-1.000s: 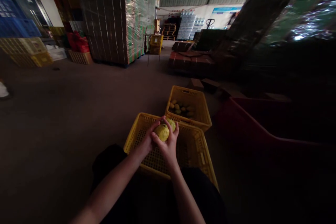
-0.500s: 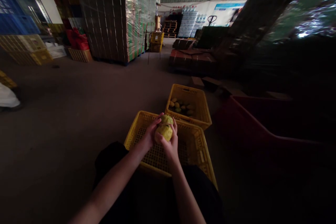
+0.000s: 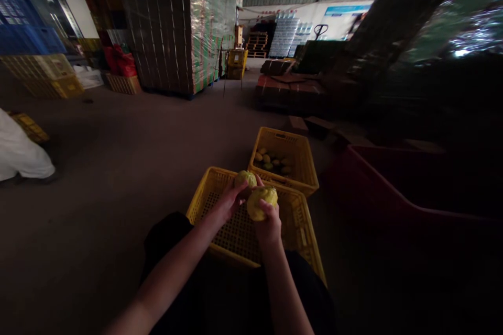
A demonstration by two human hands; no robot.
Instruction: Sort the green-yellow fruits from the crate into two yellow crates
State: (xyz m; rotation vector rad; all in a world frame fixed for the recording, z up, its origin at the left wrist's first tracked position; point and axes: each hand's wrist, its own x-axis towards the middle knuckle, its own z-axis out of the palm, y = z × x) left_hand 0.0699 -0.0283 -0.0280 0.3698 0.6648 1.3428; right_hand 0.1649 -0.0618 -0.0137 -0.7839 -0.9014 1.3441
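Observation:
My right hand [image 3: 269, 225] is closed round a lumpy yellow-green fruit [image 3: 257, 205] that looks like a guava, its thumb across the side. Just beyond it, my left hand [image 3: 228, 204] grips a second, similar fruit [image 3: 245, 178], part of which the fingers hide. Both hands are close together above a yellow plastic crate [image 3: 310, 238] with a lattice bottom, which stands between my knees. Touching its far side is another yellow crate [image 3: 301, 159], where several yellow and greenish oval fruits [image 3: 267, 158] lie in the left part.
To the right stands a dark red bin [image 3: 377, 183]. Flat cardboard pieces [image 3: 296, 124] lie behind the crates. A person's white-clad leg [image 3: 23, 152] shows at the left edge near a low yellow crate [image 3: 29, 126]. Tall wrapped box stacks [image 3: 157, 26] rise behind.
The two fruits, previously pressed together in both hands, are now apart. My right hand has brought one nearer and to the right. At the left, more of the white-clad leg shows.

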